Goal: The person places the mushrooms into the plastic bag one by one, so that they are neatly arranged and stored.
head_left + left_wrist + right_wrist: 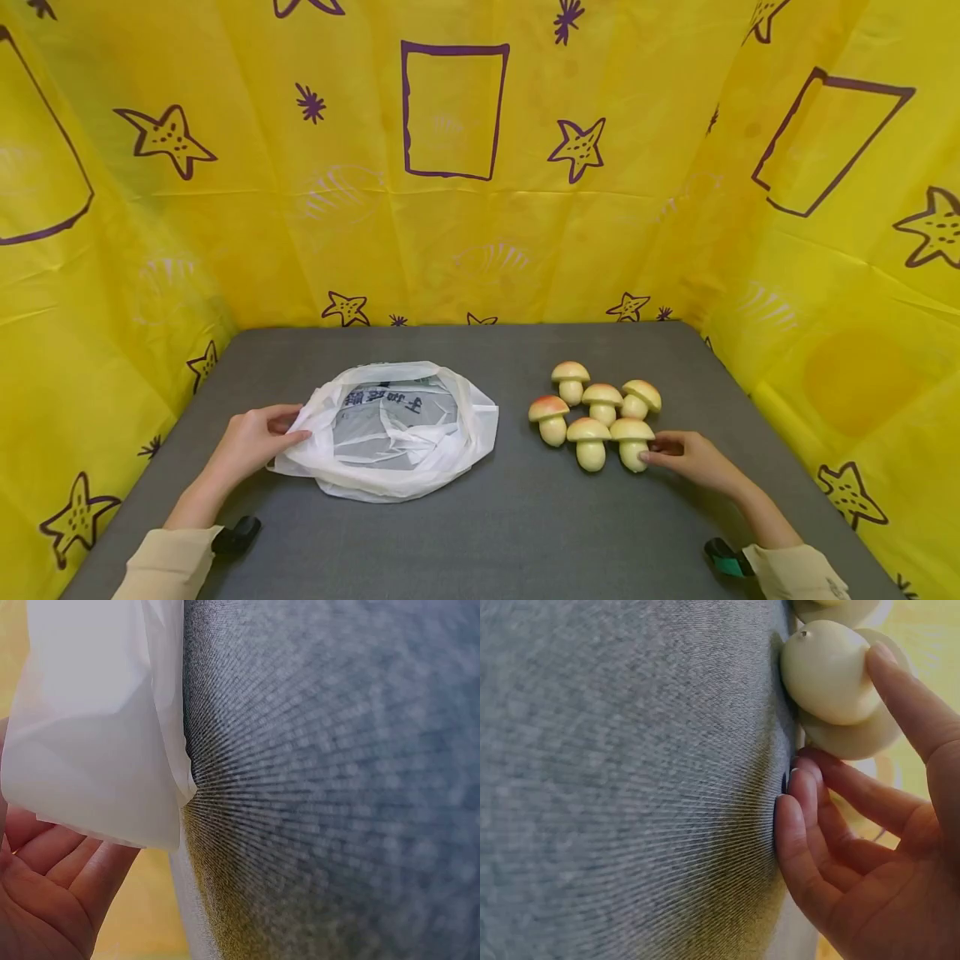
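Note:
A white plastic bag [480, 421] lies on the grey table with its mouth spread wide and dark printed characters showing inside. My left hand [258, 437] pinches the bag's left rim; in the left wrist view white film [90, 750] covers the fingertips. On the right is a cluster of several toy mushrooms with cream stems and orange-tinted caps. My right hand [693, 458] holds the front right mushroom [632, 442] at its side. In the right wrist view the thumb is on the stem [829, 671], with the index fingertip by the cap's edge.
Other mushrooms [588, 442] lie close beside the held one. The grey table [517, 533] runs back to a yellow curtain [450, 250] with starfish drawings, which also hangs along both sides. Black bands [236, 535] sit at both wrists.

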{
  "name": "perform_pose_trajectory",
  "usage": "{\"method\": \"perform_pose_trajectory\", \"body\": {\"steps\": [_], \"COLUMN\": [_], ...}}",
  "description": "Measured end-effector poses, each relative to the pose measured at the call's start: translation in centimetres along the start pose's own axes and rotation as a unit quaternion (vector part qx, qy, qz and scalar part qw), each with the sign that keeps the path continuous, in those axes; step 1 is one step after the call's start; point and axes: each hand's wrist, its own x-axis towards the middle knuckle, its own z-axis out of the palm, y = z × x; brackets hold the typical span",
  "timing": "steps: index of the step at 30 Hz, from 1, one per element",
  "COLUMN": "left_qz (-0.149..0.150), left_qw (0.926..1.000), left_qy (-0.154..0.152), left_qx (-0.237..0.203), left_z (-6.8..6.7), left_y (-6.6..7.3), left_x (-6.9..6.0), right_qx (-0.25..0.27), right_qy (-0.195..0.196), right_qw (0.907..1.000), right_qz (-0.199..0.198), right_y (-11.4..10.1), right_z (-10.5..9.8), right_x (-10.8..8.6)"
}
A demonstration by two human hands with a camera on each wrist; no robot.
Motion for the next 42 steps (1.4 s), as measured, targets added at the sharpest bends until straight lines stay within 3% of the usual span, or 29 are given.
{"method": "perform_pose_trajectory", "body": {"steps": [23, 31, 42], "left_qz": [0.004, 0.014, 0.003], "left_qw": [1.0000, 0.9999, 1.0000], "left_qy": [-0.004, 0.007, -0.002], "left_qx": [-0.002, 0.004, 0.001], "left_z": [0.15, 0.23, -0.08], "left_y": [-0.07, -0.16, 0.09], "left_x": [-0.26, -0.20, -0.15], "right_qx": [-0.005, 0.005, 0.061], "right_qy": [-0.030, -0.053, -0.075], "right_qw": [0.9991, 0.9985, 0.9946], "right_qz": [0.030, 0.015, 0.040], "right_y": [-0.50, -0.48, -1.00], "right_z": [-0.18, -0.24, -0.46], "right_x": [0.37, 0.83, 0.83]}}
